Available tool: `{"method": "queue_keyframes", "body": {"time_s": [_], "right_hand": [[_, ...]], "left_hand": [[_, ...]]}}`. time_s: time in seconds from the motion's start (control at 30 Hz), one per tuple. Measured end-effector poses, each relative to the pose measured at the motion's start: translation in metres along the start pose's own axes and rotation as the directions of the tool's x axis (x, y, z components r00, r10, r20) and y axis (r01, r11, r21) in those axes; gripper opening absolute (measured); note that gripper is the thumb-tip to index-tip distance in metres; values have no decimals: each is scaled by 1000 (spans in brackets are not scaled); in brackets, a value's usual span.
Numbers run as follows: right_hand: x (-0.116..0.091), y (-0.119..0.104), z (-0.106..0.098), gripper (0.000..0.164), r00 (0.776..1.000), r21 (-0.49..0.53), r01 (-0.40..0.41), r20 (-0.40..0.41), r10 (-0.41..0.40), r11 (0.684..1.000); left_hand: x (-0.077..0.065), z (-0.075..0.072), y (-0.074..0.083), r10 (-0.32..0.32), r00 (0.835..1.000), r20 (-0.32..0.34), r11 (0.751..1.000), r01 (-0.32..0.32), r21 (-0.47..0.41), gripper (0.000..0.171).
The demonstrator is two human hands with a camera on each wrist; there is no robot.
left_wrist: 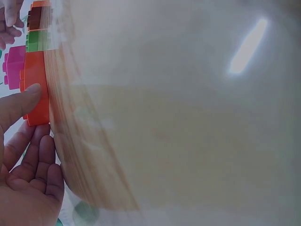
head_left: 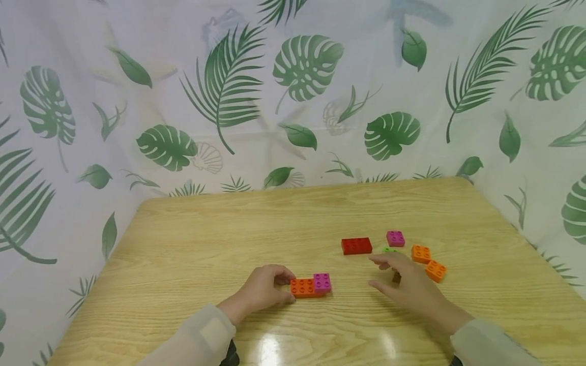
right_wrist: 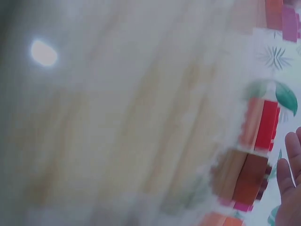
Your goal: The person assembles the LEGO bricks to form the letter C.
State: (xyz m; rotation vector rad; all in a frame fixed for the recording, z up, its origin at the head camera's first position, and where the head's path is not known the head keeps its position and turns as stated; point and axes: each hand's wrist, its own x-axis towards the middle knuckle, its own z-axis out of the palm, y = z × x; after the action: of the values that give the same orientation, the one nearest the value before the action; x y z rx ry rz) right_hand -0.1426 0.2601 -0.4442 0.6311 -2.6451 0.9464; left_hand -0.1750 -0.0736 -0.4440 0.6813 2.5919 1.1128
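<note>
My left hand (head_left: 263,288) pinches the left end of a long orange toy brick (head_left: 303,288) that lies on the table. A small magenta brick (head_left: 322,282) sits on top of its right end. In the left wrist view the thumb presses the near side of the orange brick (left_wrist: 37,103). My right hand (head_left: 407,282) hovers with fingers and thumb spread apart, holding nothing. Beneath it a brown brick (head_left: 396,277) is mostly hidden in the head view; the right wrist view shows this brown brick (right_wrist: 250,179) more fully, beside the hand (right_wrist: 291,174).
Beyond the right hand lie a red brick (head_left: 356,246), a partly covered green brick (head_left: 390,250) and another magenta brick (head_left: 396,238). Two orange bricks (head_left: 421,253) stand to its right. A leaf-patterned cloth (head_left: 320,152) hangs behind the wooden table (head_left: 206,229).
</note>
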Motion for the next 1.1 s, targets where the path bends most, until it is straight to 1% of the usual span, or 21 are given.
{"method": "queue_keyframes", "body": {"time_s": [0.13,0.23,0.4,0.57,0.8,0.93,1.1], "right_hand": [[-5,6,-9,43,1000,6,6,-10,-5,1000],[-8,8,-15,43,1000,-29,14,-19,-15,999],[-14,13,-23,46,999,-125,2,-45,-8,992],[-19,16,-30,51,996,-165,-56,-73,45,985],[-23,17,-34,50,990,-189,-132,-76,120,973],[-25,21,-34,54,981,-177,-192,-36,188,965],[-28,24,-34,60,958,-156,-277,35,285,948]], "left_hand": [[-1,-1,1,3,1000,0,1000,-3,-1,35],[-1,-1,2,-3,1000,5,1000,3,-4,36],[-1,-2,3,-12,1000,11,1000,13,-13,35],[-1,-1,3,-12,1000,11,1000,12,-16,35],[-1,-2,4,-14,1000,7,1000,14,-17,36],[-1,-2,4,-5,1000,4,1000,5,-23,36],[-1,-2,3,3,1000,3,1000,-3,-27,37]]}}
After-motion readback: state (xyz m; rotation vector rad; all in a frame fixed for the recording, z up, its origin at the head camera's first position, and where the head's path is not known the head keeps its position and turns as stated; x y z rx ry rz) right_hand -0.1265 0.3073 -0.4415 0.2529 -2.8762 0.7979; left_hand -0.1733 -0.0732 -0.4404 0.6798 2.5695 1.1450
